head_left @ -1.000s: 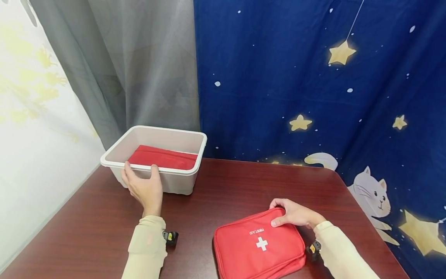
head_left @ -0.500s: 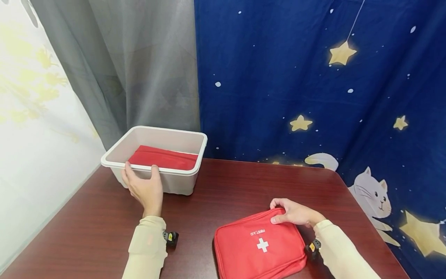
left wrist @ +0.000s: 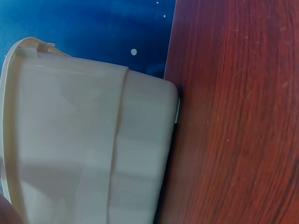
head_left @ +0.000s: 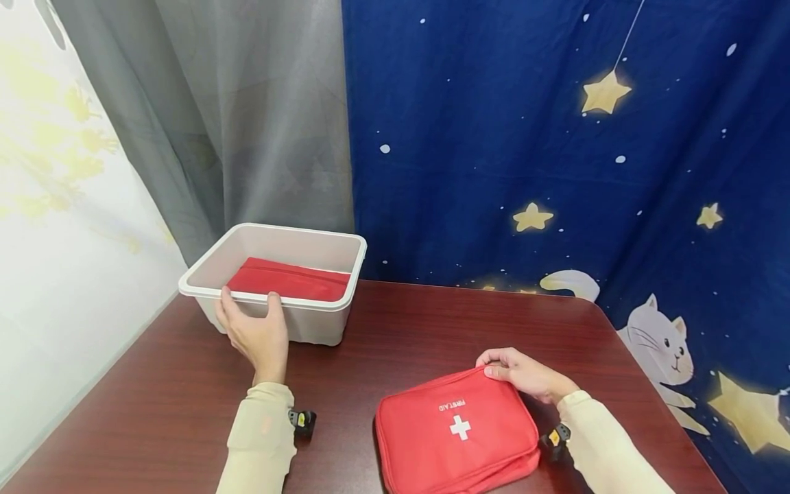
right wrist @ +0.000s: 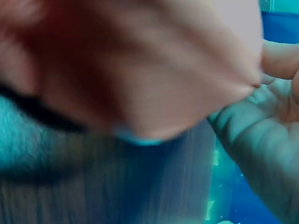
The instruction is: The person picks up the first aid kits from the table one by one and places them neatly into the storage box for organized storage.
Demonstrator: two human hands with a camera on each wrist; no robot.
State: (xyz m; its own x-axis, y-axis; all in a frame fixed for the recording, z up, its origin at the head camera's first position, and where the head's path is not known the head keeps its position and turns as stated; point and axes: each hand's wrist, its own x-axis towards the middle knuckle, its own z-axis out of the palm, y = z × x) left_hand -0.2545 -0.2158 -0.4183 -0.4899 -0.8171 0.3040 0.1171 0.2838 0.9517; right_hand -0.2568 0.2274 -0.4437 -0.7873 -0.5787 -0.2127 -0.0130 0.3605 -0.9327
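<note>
In the head view a red first aid bag point(head_left: 457, 439) with a white cross lies on the table at the front. My right hand point(head_left: 524, 374) pinches its upper right corner, thumb on top and fingers behind the edge. The right wrist view is mostly filled by a blurred pinkish shape, with part of the hand point(right wrist: 261, 130) at the right. My left hand point(head_left: 258, 336) rests against the front wall of a light grey plastic bin point(head_left: 315, 322), thumb and fingertip at the rim. Inside the bin lies a flat red item point(head_left: 290, 280) with a dark seam line.
A dark reddish wooden table point(head_left: 426, 329) carries both bin and bag. Behind it hang a grey curtain point(head_left: 284, 123) and a blue star-patterned curtain point(head_left: 469, 137). A white wall or panel point(head_left: 74, 274) borders the left side. Small black cameras sit on both wrists.
The right thumb has slid back from the bag's top face to its corner, and the bag has shifted slightly left and away. The left hand and bin look the same.
</note>
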